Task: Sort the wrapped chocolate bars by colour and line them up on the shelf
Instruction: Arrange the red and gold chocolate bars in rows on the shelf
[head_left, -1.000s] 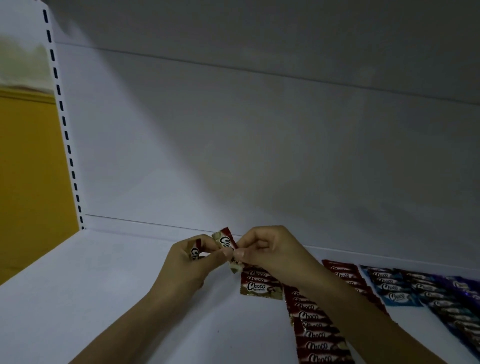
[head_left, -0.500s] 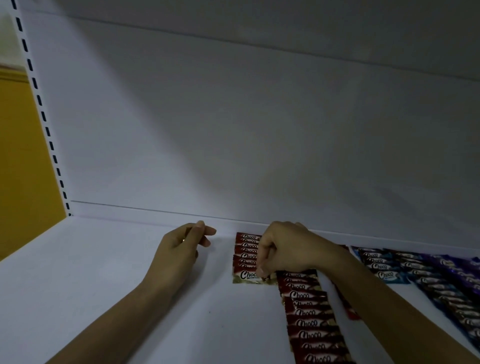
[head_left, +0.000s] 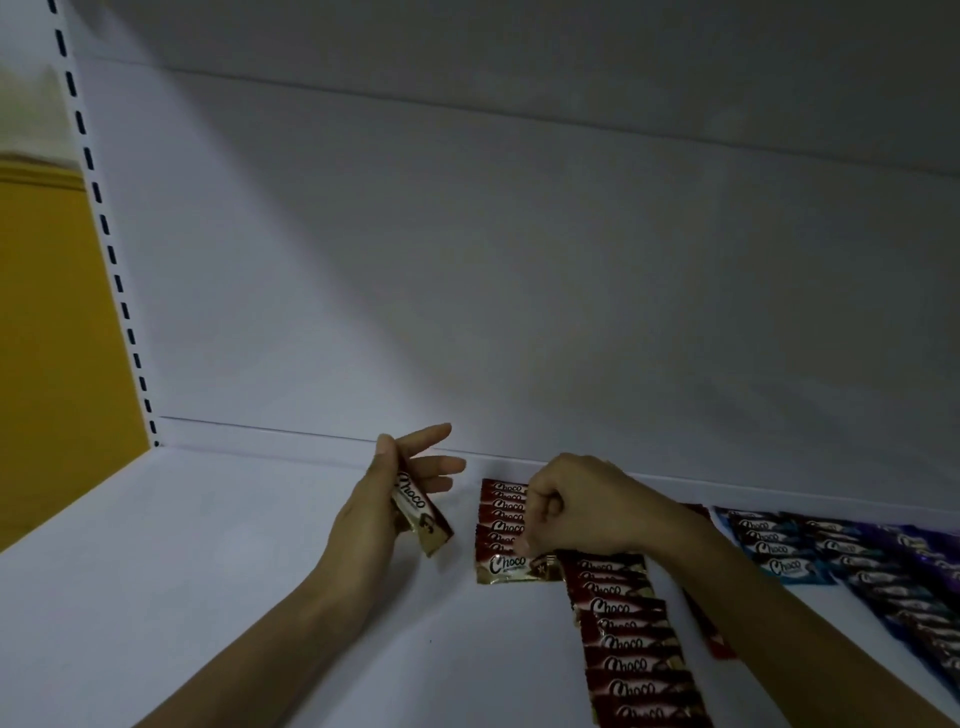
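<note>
At the far left a slotted upright (head_left: 104, 234) is marking the side edge of the white shelf (head_left: 182, 545), with a yellow wall (head_left: 47, 338) showing beyond it. A wide stretch of shelf surface is lying between that edge and the left hand (head_left: 384, 509), which is pinching a tilted red chocolate bar (head_left: 421, 512) under its thumb, fingers spread. Just to the right, a short red row (head_left: 501, 514) is running towards the back panel (head_left: 519, 312). The right hand (head_left: 582, 506) is curling over it, fingertips touching its front bars, though whether it is gripping one I cannot tell. A long red row (head_left: 628, 639) is reaching towards the front edge, with a blue row (head_left: 774, 545) and a purple row (head_left: 909, 582) lying beyond the forearm
</note>
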